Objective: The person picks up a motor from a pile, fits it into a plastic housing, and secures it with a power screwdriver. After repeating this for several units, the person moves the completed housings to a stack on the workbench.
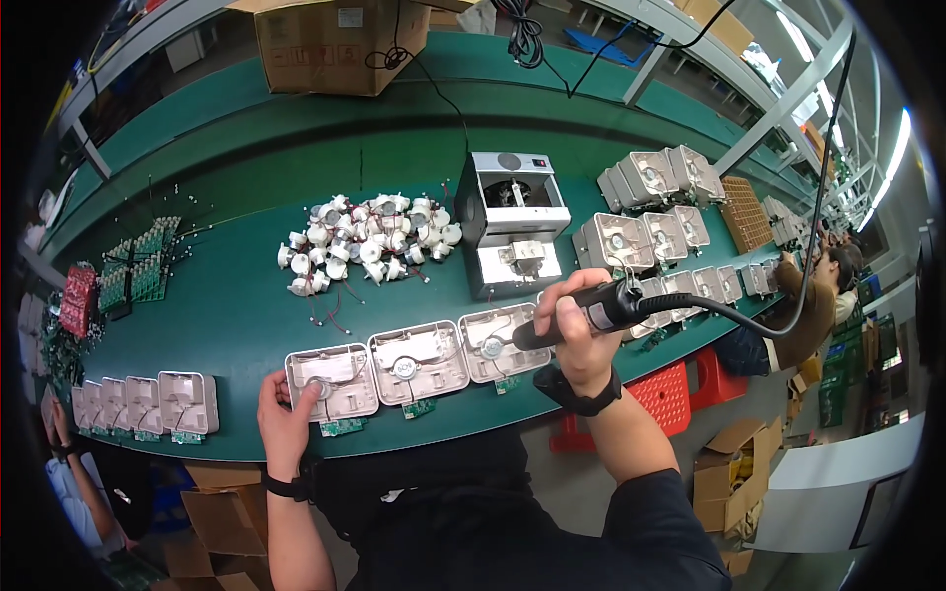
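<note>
My right hand (pixel 581 345) is wrapped round a black corded electric screwdriver (pixel 611 307), its front end pointing left over the rightmost of three open white plastic housings. My left hand (pixel 284 426) grips the near left corner of the leftmost housing (pixel 353 396), with the thumb reaching inside onto a small round part. Against it stands the middle housing (pixel 448 379), with a round metallic part (pixel 404 367) inside. A similar round part (pixel 492 348) sits in the right housing (pixel 473 325). Small green circuit boards (pixel 342 426) hang on wires at their near edges. The screwdriver's tip is hard to make out.
Behind the housings lies a pile of small white parts with wires (pixel 370 241), beside a grey metal machine (pixel 514 222). Stacked housings (pixel 631 241) fill the right; more (pixel 185 402) stand left near circuit boards (pixel 148 266). The screwdriver's cord (pixel 729 313) loops right. Co-workers sit at both ends.
</note>
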`<state>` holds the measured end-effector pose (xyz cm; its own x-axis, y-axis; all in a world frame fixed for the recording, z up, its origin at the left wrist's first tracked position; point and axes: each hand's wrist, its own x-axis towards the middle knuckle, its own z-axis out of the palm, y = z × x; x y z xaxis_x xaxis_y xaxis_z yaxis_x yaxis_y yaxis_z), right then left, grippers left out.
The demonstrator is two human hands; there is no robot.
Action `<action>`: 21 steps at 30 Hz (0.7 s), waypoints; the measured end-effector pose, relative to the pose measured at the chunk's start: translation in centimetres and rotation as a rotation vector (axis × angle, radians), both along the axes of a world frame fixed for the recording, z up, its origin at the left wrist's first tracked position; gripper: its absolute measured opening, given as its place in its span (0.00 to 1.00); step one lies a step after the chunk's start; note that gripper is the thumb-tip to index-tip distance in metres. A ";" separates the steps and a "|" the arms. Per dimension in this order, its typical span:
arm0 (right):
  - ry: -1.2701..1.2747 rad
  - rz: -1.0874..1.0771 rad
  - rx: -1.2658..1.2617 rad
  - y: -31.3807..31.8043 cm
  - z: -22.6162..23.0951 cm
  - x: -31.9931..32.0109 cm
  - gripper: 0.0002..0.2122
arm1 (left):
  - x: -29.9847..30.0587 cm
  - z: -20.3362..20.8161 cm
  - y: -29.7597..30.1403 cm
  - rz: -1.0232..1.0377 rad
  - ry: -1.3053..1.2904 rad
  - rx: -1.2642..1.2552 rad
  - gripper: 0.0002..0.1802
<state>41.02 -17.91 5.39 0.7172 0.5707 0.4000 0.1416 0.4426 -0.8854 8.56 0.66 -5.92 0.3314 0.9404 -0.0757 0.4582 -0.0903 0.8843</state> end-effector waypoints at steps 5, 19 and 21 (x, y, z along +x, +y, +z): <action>-0.127 0.000 -0.097 0.1 -1.5 -0.6 0.09 | 0.2 -0.4 0.0 0.003 -0.046 -0.018 0.22; -0.193 -0.068 0.105 1.9 4.1 3.6 0.07 | -0.1 -0.9 0.4 0.007 -0.071 -0.040 0.22; -0.245 -0.104 0.079 3.3 4.3 5.0 0.07 | 0.1 -0.5 0.3 0.004 -0.059 -0.044 0.22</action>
<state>45.99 -14.60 9.69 0.6466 0.4587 0.6095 0.3961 0.4809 -0.7822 8.66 1.00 -6.43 0.3323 0.9381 -0.0976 0.4053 -0.0486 0.9129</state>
